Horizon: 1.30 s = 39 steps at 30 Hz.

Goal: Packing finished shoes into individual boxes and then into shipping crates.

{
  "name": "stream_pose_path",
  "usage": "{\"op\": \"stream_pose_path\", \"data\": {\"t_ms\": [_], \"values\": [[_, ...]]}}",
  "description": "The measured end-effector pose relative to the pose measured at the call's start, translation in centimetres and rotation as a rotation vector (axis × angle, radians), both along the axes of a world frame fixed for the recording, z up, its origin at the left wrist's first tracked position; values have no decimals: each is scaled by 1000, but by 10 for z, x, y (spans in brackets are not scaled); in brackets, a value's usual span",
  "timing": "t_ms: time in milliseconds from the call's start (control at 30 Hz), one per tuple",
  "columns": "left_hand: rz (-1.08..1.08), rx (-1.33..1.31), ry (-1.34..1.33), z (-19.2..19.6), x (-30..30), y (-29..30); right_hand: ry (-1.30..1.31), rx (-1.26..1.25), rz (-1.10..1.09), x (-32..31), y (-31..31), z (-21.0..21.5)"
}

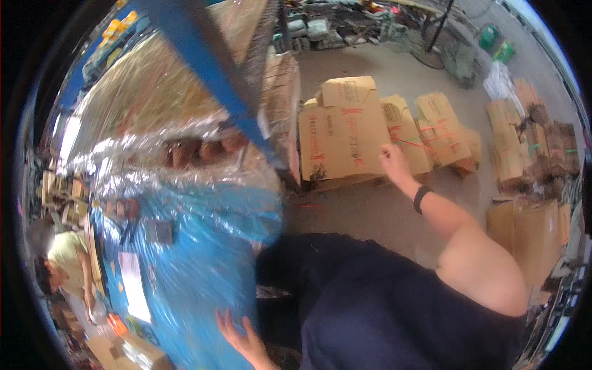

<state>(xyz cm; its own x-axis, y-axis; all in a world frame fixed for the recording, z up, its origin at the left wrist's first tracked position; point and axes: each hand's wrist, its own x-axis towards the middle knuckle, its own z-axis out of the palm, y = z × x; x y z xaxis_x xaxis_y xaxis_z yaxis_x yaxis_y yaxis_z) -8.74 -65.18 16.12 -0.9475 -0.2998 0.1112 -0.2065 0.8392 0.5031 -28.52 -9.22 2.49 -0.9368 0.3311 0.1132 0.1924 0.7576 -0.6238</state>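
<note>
The right hand (391,161) is at the right edge of the flattened brown cardboard cartons (338,140) stacked on the grey floor (394,68); its fingers look curled, but I cannot tell whether its grip holds or touches anything. The left hand (242,340), spread and empty, is over or on the glossy blue plastic film (197,271). Handling those cartons would probably go best with both hands on opposite edges, keeping the sheets flat. Blur softens the right fingertips; the lower picture edge cuts off the left forearm.

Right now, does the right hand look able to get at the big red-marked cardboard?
Probably yes: the right hand appears near the right edge of the big red-marked cardboard, with nothing visible between them, though whether they touch is unclear.
</note>
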Motion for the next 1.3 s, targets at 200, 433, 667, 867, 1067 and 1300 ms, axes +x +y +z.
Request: {"op": "stream_pose_path", "data": {"t_ms": [200,433,667,867,1067,1300], "values": [[-10,-118,53,40,-52,52,-37,345,-96,-47,40,-26],[-8,-167,64,57,-56,66,-203,283,-274,-68,49,-31],[18,-91,81,49,-35,50,-530,842,491,-35,-45,5],[6,-52,123,47,-12,36,-473,818,469,-60,-10,-14],[77,-33,122,33,26,21,-515,1221,513,-46,-58,-5],[138,-36,125,35,31,30,-356,1370,485,-56,-65,-21]]}}
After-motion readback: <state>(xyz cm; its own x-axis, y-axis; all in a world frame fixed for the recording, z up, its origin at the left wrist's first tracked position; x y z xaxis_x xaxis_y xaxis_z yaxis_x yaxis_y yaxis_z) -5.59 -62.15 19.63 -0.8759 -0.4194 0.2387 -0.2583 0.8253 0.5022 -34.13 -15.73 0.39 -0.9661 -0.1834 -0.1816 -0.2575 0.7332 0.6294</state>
